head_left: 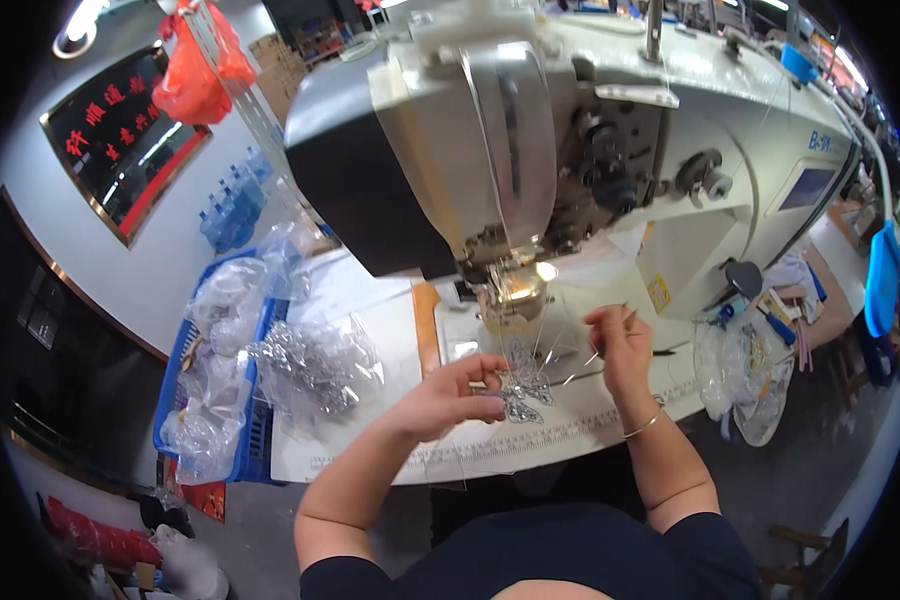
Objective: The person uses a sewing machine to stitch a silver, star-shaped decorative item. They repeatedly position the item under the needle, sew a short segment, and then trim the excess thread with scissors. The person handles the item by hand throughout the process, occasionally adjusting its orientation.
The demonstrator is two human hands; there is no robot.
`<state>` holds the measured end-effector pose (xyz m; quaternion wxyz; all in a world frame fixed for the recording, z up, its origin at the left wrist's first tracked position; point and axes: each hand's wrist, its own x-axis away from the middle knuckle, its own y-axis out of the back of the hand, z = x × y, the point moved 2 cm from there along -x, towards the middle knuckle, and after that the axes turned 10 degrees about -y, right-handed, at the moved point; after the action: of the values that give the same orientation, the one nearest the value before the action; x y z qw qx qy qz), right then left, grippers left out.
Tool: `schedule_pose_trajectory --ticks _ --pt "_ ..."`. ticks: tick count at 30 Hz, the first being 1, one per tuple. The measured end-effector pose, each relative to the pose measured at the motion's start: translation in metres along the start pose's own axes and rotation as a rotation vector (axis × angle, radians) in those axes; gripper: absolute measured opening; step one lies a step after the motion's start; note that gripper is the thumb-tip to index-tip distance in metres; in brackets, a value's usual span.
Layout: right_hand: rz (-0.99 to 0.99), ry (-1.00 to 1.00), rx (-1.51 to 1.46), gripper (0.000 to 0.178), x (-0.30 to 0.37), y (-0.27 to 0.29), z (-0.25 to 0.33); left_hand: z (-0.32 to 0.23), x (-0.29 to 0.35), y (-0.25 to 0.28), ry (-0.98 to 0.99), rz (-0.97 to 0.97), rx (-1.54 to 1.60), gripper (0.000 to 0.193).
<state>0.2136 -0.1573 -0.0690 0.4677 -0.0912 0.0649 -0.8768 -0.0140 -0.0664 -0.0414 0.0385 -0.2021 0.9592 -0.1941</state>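
Observation:
My left hand (pixel 458 396) is closed on the edge of a silver, glittery butterfly-shaped trim piece (pixel 528 388), pinching it between thumb and fingers over the front of the white sewing machine table (pixel 385 455). Just behind it is the lit needle area (pixel 518 288) of a large sewing machine (pixel 610 110). My right hand (pixel 620 350) is raised to the right of the piece, its fingers curled round a slim, pointed metal tool (pixel 586 370) whose exact kind I cannot make out. Fine threads (pixel 542 338) run between the needle area and the piece.
A heap of silver trim pieces (pixel 315 365) in clear plastic lies on the table's left. Beside it stands a blue basket (pixel 257 430) filled with plastic bags. To the right hangs a clear bag of scraps (pixel 740 365). A ruler strip (pixel 590 417) lines the table's front edge.

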Motion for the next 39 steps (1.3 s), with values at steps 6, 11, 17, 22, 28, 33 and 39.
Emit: schedule_pose_trajectory --ticks 6,11,17,22,28,33,39 --pt "-0.097 0.772 0.802 0.035 0.088 0.016 0.018 0.056 0.014 -0.028 -0.094 -0.154 -0.012 0.042" --pt "-0.011 0.865 0.987 0.035 0.097 0.001 0.002 0.069 0.02 -0.035 -0.125 -0.175 -0.028 0.041" --pt "0.074 0.918 0.962 0.027 0.1 -0.011 0.007 0.061 0.034 -0.041 -0.154 -0.193 -0.07 0.041" --pt "0.099 0.97 0.954 0.026 0.101 -0.018 0.01 0.06 0.043 -0.044 -0.147 -0.184 -0.06 0.038" --pt "0.079 0.852 0.901 0.024 0.105 -0.01 0.012 0.061 0.048 -0.044 -0.167 -0.202 -0.054 0.037" --pt "0.185 0.936 0.944 0.022 0.102 -0.015 0.017 0.062 0.05 -0.044 -0.177 -0.181 -0.092 0.036" --pt "0.177 0.942 0.877 0.022 0.102 -0.016 0.014 0.062 0.053 -0.044 -0.186 -0.194 -0.055 0.036"
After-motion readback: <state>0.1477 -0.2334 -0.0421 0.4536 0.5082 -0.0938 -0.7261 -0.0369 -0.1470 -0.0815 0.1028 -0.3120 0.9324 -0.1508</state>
